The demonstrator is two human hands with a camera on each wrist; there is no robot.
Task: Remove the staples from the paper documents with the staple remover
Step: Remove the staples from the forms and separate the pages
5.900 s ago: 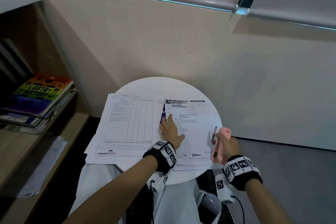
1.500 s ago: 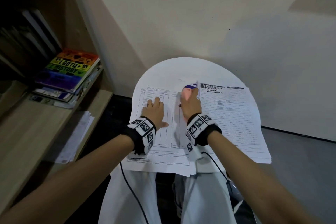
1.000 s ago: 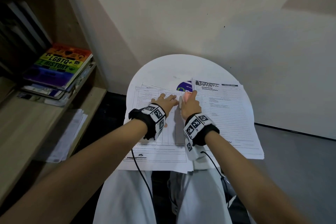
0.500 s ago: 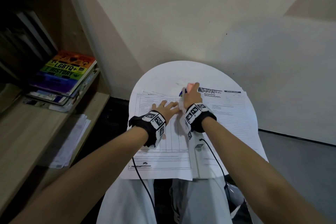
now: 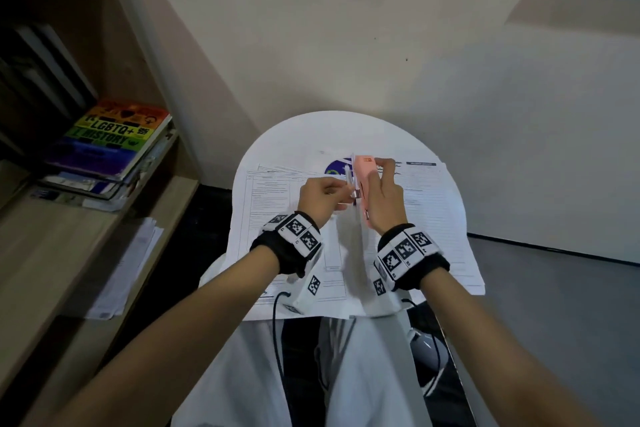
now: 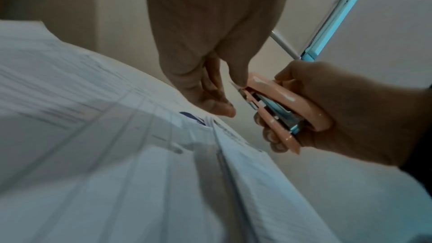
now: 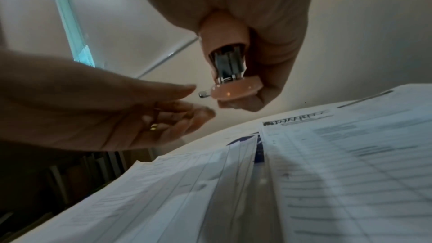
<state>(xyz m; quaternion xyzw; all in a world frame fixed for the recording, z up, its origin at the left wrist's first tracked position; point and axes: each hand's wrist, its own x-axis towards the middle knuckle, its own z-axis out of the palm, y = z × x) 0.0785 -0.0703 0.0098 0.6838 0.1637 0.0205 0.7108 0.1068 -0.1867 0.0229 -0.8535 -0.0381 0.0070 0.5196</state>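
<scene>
My right hand point(image 5: 379, 180) grips a pink staple remover point(image 5: 363, 177) and holds it upright, lifted above the papers. My left hand point(image 5: 341, 191) is raised beside it, thumb and fingers apart; the thumb tip point(image 6: 238, 77) touches the tool's metal tip point(image 7: 203, 93). I cannot make out a staple there. Two stacks of printed documents lie on the round white table point(image 5: 311, 135): one on the left point(image 5: 273, 218), one on the right point(image 5: 433, 218). Both stacks also show in the wrist views, below the hands.
A blue-and-purple printed sheet point(image 5: 337, 166) peeks out between the stacks at the far edge. A wooden shelf point(image 5: 69, 253) with books point(image 5: 107, 146) and loose papers point(image 5: 128, 267) stands close on the left. A beige wall point(image 5: 381, 45) rises right behind the table.
Both hands have lifted off the papers. The right hand raised the staple remover from the paper's top corner, and the left hand left the left stack and came to the tool's tip.
</scene>
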